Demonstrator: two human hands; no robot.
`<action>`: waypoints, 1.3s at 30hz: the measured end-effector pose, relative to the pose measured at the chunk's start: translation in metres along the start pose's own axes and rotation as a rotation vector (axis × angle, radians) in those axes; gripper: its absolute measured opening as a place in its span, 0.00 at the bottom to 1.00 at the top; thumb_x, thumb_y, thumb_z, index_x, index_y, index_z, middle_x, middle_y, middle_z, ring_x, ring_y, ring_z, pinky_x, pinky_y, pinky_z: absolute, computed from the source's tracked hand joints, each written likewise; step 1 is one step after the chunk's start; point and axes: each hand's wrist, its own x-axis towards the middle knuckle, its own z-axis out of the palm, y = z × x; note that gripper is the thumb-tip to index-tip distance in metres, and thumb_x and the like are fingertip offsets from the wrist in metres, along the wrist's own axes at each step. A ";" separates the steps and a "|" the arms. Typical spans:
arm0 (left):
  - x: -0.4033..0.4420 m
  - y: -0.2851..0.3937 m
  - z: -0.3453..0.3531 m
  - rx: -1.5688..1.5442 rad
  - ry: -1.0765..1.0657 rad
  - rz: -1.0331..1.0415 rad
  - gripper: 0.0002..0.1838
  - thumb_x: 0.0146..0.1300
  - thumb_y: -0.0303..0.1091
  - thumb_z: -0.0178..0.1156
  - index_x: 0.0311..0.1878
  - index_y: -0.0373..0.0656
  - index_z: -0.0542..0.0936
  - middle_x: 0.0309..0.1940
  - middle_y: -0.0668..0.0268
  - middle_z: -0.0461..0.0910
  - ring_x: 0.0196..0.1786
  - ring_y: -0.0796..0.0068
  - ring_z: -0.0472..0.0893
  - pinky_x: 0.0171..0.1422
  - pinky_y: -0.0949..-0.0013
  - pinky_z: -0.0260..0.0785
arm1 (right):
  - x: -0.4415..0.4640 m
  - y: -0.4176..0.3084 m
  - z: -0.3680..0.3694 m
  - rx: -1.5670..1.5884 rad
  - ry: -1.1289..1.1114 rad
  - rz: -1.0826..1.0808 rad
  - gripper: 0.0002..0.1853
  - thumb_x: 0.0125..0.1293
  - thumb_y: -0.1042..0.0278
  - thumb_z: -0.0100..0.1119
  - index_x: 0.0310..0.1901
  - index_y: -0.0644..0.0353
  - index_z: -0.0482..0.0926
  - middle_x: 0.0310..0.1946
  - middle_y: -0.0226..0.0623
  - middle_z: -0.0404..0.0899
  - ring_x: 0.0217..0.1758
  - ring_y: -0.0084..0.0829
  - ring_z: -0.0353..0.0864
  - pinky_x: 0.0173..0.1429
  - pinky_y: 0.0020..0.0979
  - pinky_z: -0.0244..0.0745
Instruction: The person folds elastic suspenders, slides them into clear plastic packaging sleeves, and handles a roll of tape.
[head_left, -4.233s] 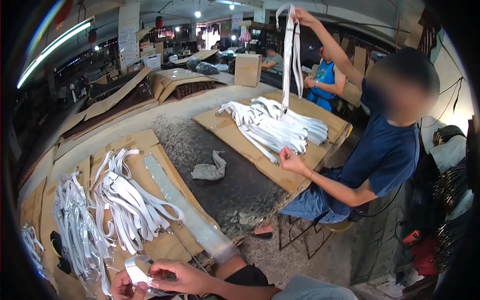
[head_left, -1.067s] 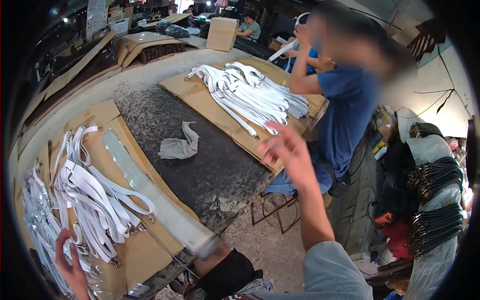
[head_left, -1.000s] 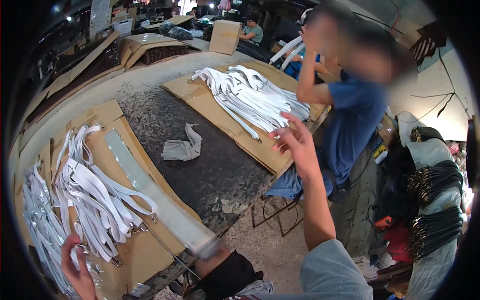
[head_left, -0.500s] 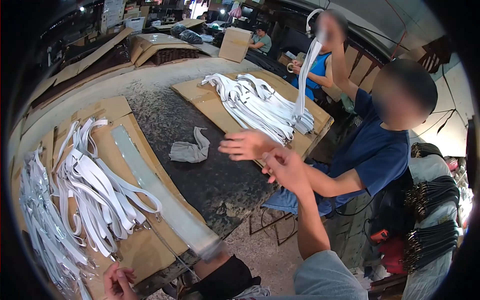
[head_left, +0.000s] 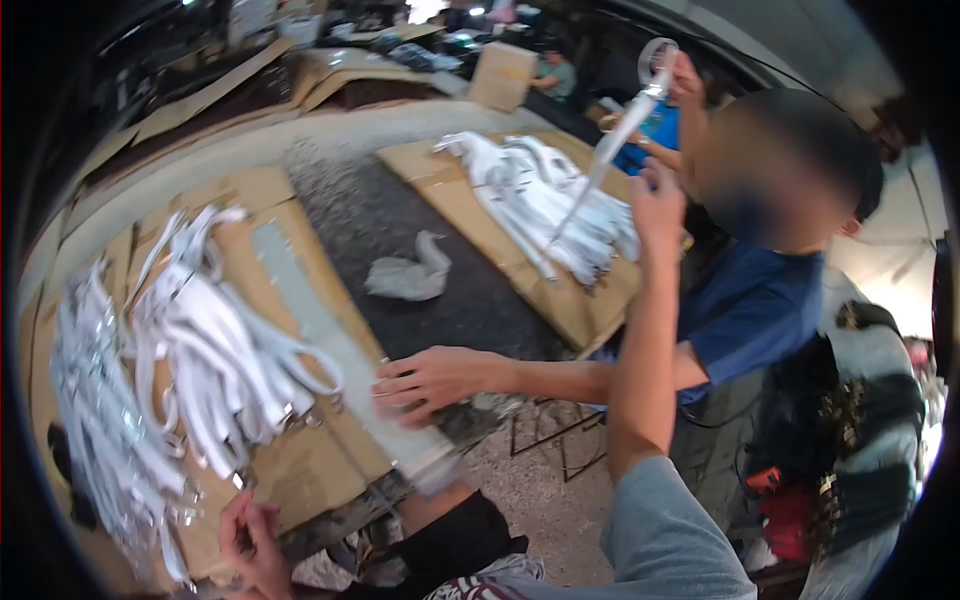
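Cardboard (head_left: 300,470) extends beyond left hand's (head_left: 258,545) loosely curled, slightly parted fingers, white strap pile (head_left: 215,350) on it just past them, raised strap (head_left: 622,132) in co-worker's hand (head_left: 685,80) near right hand's (head_left: 658,205) bent fingers, pinch unclear.

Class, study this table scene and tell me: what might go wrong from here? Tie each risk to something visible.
The person's right arm crosses the co-worker's forearm in view, so they might bump.

The long plastic strip reaches past the near edge of the table, close to the co-worker's hand; a nudge might shift it off.

The nearer white straps overlap loosely, with metal clips, so lifting one may snag others.
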 end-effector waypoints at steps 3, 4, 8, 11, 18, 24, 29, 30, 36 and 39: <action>-0.002 0.003 0.008 0.020 0.086 -0.001 0.10 0.72 0.25 0.55 0.53 0.32 0.80 0.33 0.59 0.85 0.34 0.81 0.81 0.40 0.77 0.72 | -0.058 -0.101 -0.022 0.304 -0.260 -0.008 0.13 0.67 0.74 0.57 0.50 0.70 0.82 0.44 0.44 0.86 0.46 0.28 0.83 0.46 0.29 0.74; 0.000 0.001 0.012 0.031 0.121 0.038 0.09 0.72 0.24 0.55 0.51 0.32 0.80 0.30 0.61 0.85 0.30 0.83 0.80 0.35 0.80 0.71 | -0.084 -0.133 -0.030 0.338 -0.384 -0.005 0.09 0.69 0.73 0.55 0.45 0.67 0.82 0.41 0.40 0.85 0.45 0.25 0.81 0.44 0.26 0.72; 0.005 -0.011 0.019 0.051 0.110 0.053 0.08 0.70 0.22 0.56 0.47 0.33 0.82 0.28 0.63 0.85 0.26 0.84 0.78 0.30 0.80 0.69 | -0.218 -0.214 -0.041 0.602 -1.047 -0.067 0.09 0.69 0.69 0.60 0.46 0.63 0.81 0.46 0.41 0.84 0.47 0.37 0.84 0.51 0.36 0.78; 0.007 -0.013 0.016 0.120 0.064 0.022 0.08 0.70 0.22 0.56 0.48 0.34 0.82 0.28 0.64 0.85 0.27 0.85 0.79 0.31 0.79 0.69 | -0.330 -0.242 -0.030 0.655 -1.349 -0.178 0.11 0.68 0.68 0.61 0.48 0.61 0.80 0.44 0.41 0.83 0.46 0.44 0.84 0.48 0.38 0.80; 0.012 -0.019 0.006 -0.047 0.027 -0.126 0.08 0.71 0.25 0.58 0.49 0.35 0.82 0.30 0.65 0.86 0.29 0.86 0.79 0.34 0.79 0.71 | -0.418 -0.286 -0.031 0.951 -1.423 -0.173 0.08 0.68 0.66 0.59 0.44 0.60 0.78 0.38 0.41 0.80 0.39 0.45 0.82 0.42 0.42 0.78; 0.014 -0.018 0.003 -0.157 0.051 -0.122 0.08 0.72 0.26 0.58 0.49 0.36 0.83 0.30 0.67 0.85 0.30 0.87 0.78 0.34 0.80 0.69 | -0.327 -0.295 0.034 0.683 -1.121 -0.171 0.09 0.68 0.65 0.58 0.45 0.61 0.77 0.34 0.43 0.81 0.40 0.48 0.82 0.42 0.45 0.77; 0.015 -0.017 0.002 -0.177 0.072 -0.081 0.08 0.71 0.25 0.58 0.49 0.35 0.82 0.31 0.68 0.85 0.32 0.87 0.78 0.37 0.81 0.68 | -0.306 -0.302 0.078 0.156 -0.946 -0.386 0.15 0.66 0.61 0.61 0.46 0.64 0.77 0.42 0.47 0.79 0.47 0.47 0.82 0.46 0.44 0.79; 0.015 -0.015 0.000 -0.174 0.059 -0.111 0.08 0.71 0.24 0.58 0.49 0.35 0.82 0.32 0.68 0.85 0.34 0.86 0.79 0.39 0.80 0.70 | -0.314 -0.298 0.090 0.069 -0.971 -0.419 0.16 0.65 0.60 0.62 0.46 0.65 0.77 0.43 0.48 0.79 0.48 0.47 0.81 0.46 0.44 0.80; 0.012 -0.015 -0.001 -0.263 0.088 -0.077 0.08 0.70 0.24 0.59 0.49 0.35 0.82 0.33 0.67 0.85 0.36 0.85 0.80 0.42 0.79 0.72 | -0.312 -0.301 0.116 0.006 -1.003 -0.378 0.17 0.61 0.63 0.60 0.46 0.69 0.78 0.47 0.57 0.79 0.52 0.56 0.79 0.55 0.50 0.75; 0.013 -0.014 -0.004 -0.365 0.109 -0.033 0.09 0.70 0.23 0.58 0.50 0.35 0.82 0.37 0.66 0.85 0.39 0.85 0.81 0.45 0.79 0.72 | -0.288 -0.313 0.120 0.168 -0.814 -0.340 0.16 0.63 0.65 0.60 0.45 0.70 0.78 0.43 0.54 0.81 0.44 0.50 0.83 0.50 0.46 0.76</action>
